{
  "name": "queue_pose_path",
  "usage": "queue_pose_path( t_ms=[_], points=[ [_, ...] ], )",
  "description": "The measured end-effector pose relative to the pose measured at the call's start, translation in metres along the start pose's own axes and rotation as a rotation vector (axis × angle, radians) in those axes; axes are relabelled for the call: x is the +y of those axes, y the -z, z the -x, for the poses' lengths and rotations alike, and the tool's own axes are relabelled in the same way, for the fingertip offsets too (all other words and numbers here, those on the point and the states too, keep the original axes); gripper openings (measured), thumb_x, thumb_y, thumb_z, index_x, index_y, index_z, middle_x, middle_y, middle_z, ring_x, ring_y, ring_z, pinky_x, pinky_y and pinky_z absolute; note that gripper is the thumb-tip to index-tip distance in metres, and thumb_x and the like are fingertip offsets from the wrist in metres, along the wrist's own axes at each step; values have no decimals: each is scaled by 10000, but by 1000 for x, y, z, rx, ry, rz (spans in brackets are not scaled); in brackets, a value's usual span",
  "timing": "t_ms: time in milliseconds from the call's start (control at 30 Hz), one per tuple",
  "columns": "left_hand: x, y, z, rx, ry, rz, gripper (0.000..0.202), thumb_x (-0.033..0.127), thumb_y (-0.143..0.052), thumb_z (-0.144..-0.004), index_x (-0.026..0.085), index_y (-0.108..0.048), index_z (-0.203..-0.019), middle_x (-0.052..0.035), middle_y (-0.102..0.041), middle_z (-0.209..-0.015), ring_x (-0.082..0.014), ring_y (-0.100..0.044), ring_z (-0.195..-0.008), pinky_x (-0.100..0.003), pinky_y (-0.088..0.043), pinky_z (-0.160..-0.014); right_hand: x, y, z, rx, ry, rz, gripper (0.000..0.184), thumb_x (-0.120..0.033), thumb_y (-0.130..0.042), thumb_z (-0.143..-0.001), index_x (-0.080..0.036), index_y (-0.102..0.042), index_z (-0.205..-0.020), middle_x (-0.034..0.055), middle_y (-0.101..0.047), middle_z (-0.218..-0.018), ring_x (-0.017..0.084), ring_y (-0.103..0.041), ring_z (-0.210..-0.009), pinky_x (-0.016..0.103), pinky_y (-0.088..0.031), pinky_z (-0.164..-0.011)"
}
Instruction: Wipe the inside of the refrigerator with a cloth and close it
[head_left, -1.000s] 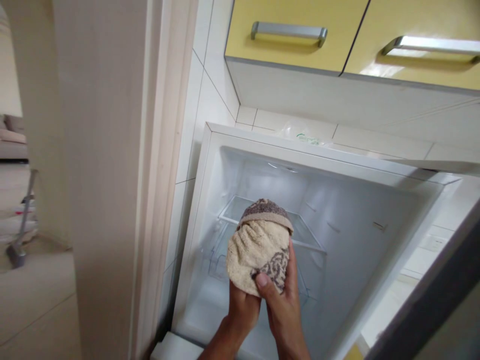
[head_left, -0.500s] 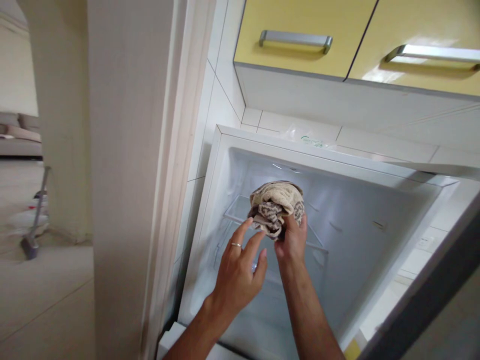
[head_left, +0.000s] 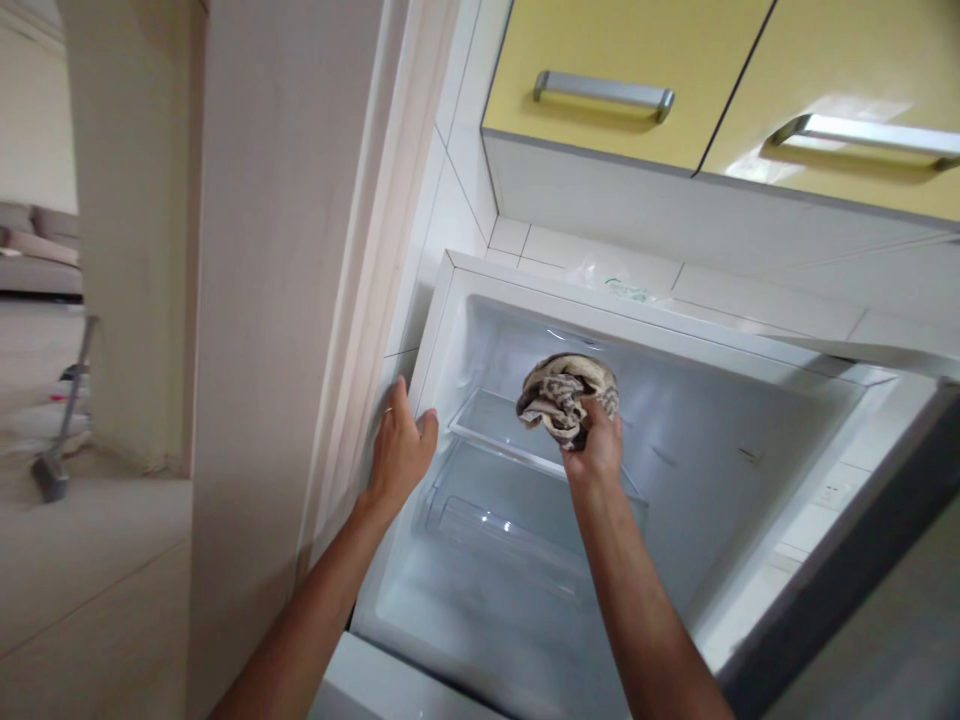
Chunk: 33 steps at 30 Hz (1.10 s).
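Note:
My right hand [head_left: 596, 447] grips a bunched beige and brown patterned cloth [head_left: 559, 395], held up in front of the open refrigerator [head_left: 465, 272]. Inside it, a clear glass shelf [head_left: 499, 425] and a transparent drawer [head_left: 495, 530] show below and left of the cloth. At the refrigerator's left side edge is my left hand [head_left: 401, 445], thumb apart from the fingers, with nothing in it. Whether its fingertips touch the outer side there, I cannot tell.
Yellow wall cabinets [head_left: 600, 60] with metal handles hang above the refrigerator. A plastic bag [head_left: 626, 288] lies on its top. The door frame [head_left: 277, 300] stands close on the left, and the dark-edged refrigerator door [head_left: 847, 560] on the right. A broom [head_left: 52, 475] leans beyond.
My left hand has left the cloth and moved left to the refrigerator's side edge. My right hand still holds the cloth, now slightly higher and further right in view.

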<state>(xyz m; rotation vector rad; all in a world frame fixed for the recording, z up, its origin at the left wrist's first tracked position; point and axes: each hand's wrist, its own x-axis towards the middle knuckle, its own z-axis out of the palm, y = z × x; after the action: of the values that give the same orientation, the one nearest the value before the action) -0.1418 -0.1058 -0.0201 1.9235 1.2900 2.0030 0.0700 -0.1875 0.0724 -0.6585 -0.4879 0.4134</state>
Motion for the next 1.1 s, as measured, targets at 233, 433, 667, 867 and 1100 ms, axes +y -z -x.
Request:
queue_pose_path(
  t_ms=[233, 433, 667, 867, 1100],
  points=[
    [3, -10, -26, -43, 77, -16, 679, 341, -635, -825, 124, -478, -1449, -190, -710, -1287, -360, -699, -1167, -487, -580, -973, 30, -20, -26, -65, 117, 162, 618, -300, -775, -546, -244, -562, -1122, -31, -695, -928, 187, -672, -817, 403, -611, -798],
    [-16, -20, -25, 48, -23, 9, 601, 412, -653, -819, 131, -536, -1338, -190, -729, -1248, -336, -725, -1115, -436, -589, -930, 76, -58, -46, -225, 415, 491, 757, -315, -691, -643, -141, -521, -1360, 107, -654, -1275, 225, -630, -1142, 406, -475, -1098],
    [-30, -27, -17, 97, -65, 13, 584, 527, -631, -874, 142, -553, -1307, -200, -738, -1213, -332, -738, -1096, -421, -600, -887, 130, -85, -58, -457, 599, 1016, 675, -270, -512, -851, -184, -390, -1509, 152, -550, -1470, 264, -509, -1361, 429, -425, -1142],
    [-31, -26, -14, 122, -69, 19, 573, 534, -634, -879, 144, -563, -1294, -189, -754, -1179, -334, -755, -1048, -418, -613, -841, 156, -86, -94, -435, 560, 1226, 664, -208, -509, -885, -176, -384, -1536, 192, -498, -1459, 299, -550, -1274, 420, -510, -1012],
    [-35, -25, -14, 157, -152, 16, 525, 513, -653, -892, 157, -573, -1270, -166, -778, -1120, -323, -776, -991, -398, -635, -782, 167, -93, -147, -524, 826, 1697, 696, -89, -370, -961, -306, -326, -1621, 193, -477, -1454, 310, -558, -1187, 389, -549, -849]
  ],
)
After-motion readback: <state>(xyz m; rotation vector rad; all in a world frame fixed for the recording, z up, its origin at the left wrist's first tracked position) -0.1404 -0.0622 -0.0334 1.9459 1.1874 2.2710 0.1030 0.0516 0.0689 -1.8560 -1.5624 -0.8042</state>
